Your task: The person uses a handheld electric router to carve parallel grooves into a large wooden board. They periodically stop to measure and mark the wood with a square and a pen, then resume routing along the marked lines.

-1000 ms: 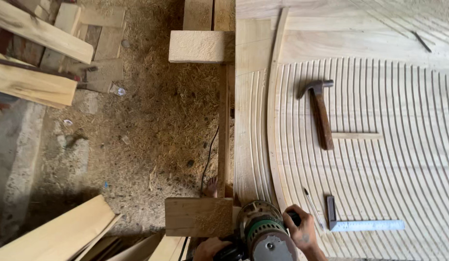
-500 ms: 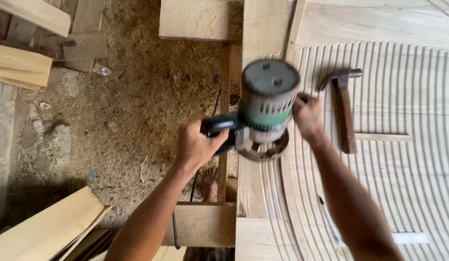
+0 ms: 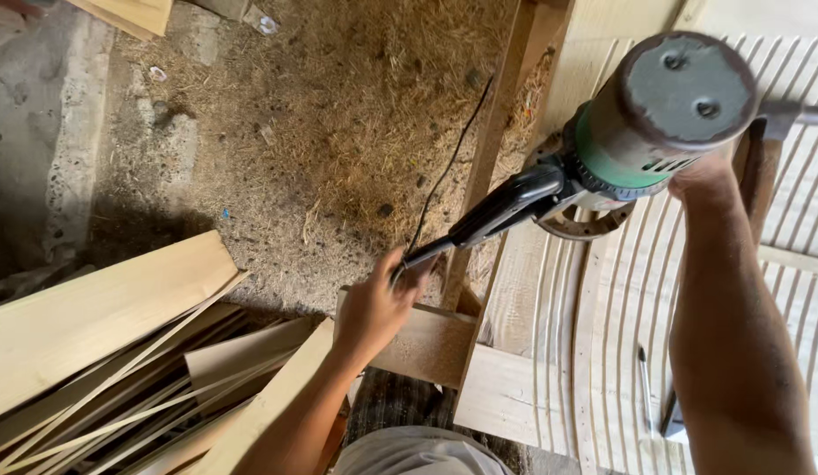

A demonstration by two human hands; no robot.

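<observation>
A green power router [image 3: 664,114] with a round grey cap is lifted off the curved, grooved wooden panel [image 3: 620,352] and tilted toward the camera. My right hand [image 3: 704,176] grips its far side, mostly hidden behind the body. My left hand [image 3: 378,303] is closed around the black cord [image 3: 444,180] right where it leaves the tip of the router's long black handle [image 3: 506,207]. The cord runs up across the sawdust.
A hammer [image 3: 761,167] lies on the panel behind the router, partly hidden. A dark pencil-like tool [image 3: 645,387] rests in the grooves. Planks and thin offcut strips [image 3: 118,352] pile at lower left. Sawdust-covered floor [image 3: 321,132] lies left of the wooden frame rail [image 3: 497,132].
The router has risen closer to the camera and tilted. My left hand slid off the black handle down to the cord. The view shifted down and left.
</observation>
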